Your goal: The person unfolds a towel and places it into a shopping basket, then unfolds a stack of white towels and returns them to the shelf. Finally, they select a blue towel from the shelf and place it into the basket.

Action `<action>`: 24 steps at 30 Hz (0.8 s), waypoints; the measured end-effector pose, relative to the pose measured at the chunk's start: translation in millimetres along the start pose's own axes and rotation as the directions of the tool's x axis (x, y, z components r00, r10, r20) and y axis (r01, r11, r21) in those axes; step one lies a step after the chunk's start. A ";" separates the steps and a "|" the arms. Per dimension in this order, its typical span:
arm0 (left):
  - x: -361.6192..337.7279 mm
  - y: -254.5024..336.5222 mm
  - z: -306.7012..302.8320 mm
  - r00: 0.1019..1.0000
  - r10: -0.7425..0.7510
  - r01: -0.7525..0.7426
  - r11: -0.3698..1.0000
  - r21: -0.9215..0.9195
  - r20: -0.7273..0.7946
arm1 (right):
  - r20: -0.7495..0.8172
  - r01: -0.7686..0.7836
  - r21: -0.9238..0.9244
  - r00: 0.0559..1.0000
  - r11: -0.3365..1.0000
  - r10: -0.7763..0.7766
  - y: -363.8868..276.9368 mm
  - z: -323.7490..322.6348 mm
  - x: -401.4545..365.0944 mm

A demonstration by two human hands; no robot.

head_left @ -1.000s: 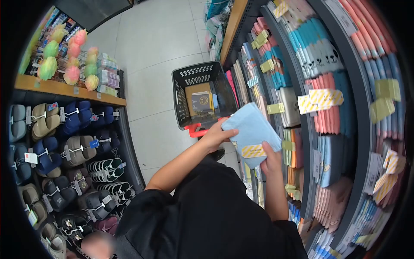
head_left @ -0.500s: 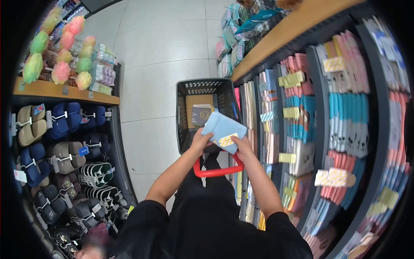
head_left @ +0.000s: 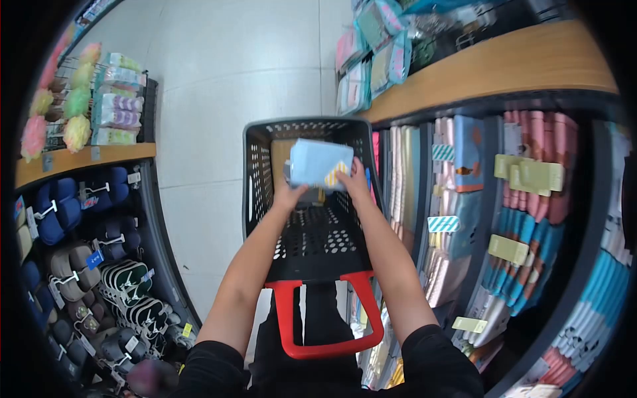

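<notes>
A folded light blue towel with a yellow-and-white striped label on one corner is held flat over a black shopping basket. My left hand is closed on its near left edge. At the right corner, my right hand grips it with the thumb by the label. The towel covers most of a dark item in the basket. Brown cardboard shows at the basket's far left. The basket's red handle lies between my forearms.
Folded towels fill a rack on the right under a wooden ledge. On the left, slippers hang below bath puffs. Pale floor tiles run along the aisle. A blurred part of a person shows at bottom left.
Both hands have moved forward and left with the towel, which now lies flatter and farther over the basket. The view has shifted, and the basket and its handle appear larger.
</notes>
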State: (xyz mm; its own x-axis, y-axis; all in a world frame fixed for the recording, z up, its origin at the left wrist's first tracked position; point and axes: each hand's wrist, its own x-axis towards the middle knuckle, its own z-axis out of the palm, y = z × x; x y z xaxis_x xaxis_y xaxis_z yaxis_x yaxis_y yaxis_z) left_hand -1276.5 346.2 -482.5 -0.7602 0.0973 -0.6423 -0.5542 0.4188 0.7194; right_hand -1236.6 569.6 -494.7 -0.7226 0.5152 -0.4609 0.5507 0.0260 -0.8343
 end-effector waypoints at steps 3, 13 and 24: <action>8.7 -37.8 10.5 0.988 0.007 0.041 0.951 0.305 -0.157 | -0.054 -0.105 -0.421 0.994 0.901 0.091 29.8 12.2 1.8; -167.0 33.9 7.2 0.825 0.026 -0.079 0.994 0.070 0.565 | 0.492 0.043 -0.420 0.850 0.906 0.188 106.5 11.5 -136.6; -375.7 155.5 -67.0 0.681 0.083 -0.433 0.847 0.309 0.728 | 0.540 -0.033 -0.190 0.831 0.981 0.133 -119.9 -108.7 -263.6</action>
State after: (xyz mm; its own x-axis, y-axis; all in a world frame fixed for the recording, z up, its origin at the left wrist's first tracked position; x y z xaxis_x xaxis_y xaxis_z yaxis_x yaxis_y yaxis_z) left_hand -1099.9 314.3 -111.6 -0.3170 0.7577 -0.5704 -0.0349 0.5917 0.8054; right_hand -1066.8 523.8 -240.3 -0.7531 -0.0312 -0.6571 0.6438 0.1709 -0.7459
